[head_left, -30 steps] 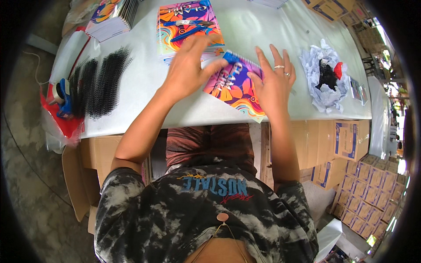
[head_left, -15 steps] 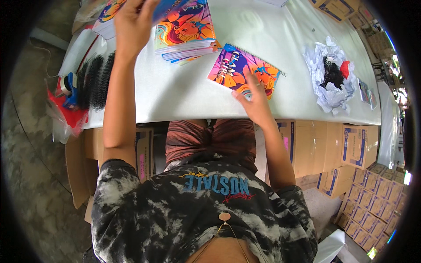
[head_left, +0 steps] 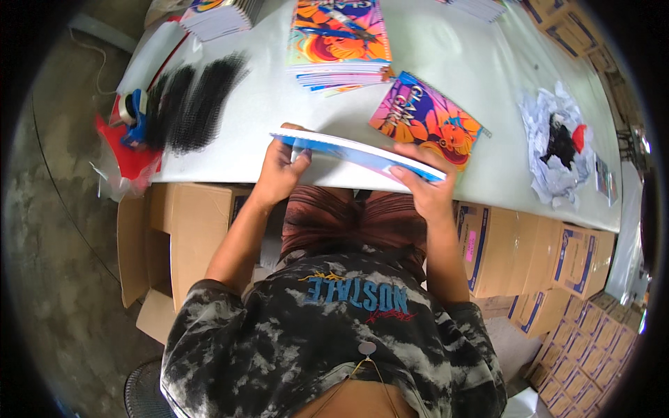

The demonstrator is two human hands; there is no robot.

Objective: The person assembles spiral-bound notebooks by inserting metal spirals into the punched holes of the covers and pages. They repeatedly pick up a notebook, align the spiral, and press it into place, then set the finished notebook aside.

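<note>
A thin notebook (head_left: 362, 155) with a blue cover side is held nearly edge-on above the table's near edge. My left hand (head_left: 280, 171) grips its left end, thumb on the blue side. My right hand (head_left: 431, 184) is closed on the right end. Just beyond my right hand lies a spiral-bound notebook (head_left: 425, 115) with a bright orange and purple cover. Farther off, a stack of similar notebooks (head_left: 341, 52) has slim blue tools on top, too blurred to name. Black binding coils (head_left: 198, 104) are spread at the left.
Beside the coils are a blue tape dispenser (head_left: 136, 118) and a red plastic bag (head_left: 132, 157). Crumpled white paper (head_left: 543, 167) holding black and red items lies at the right. Another notebook stack (head_left: 219, 17) stands far left. Cardboard boxes (head_left: 516, 251) sit under the table.
My left hand has come from the far left toward me with the blue notebook. My right hand has left the spiral-bound notebook and now grips the blue one too.
</note>
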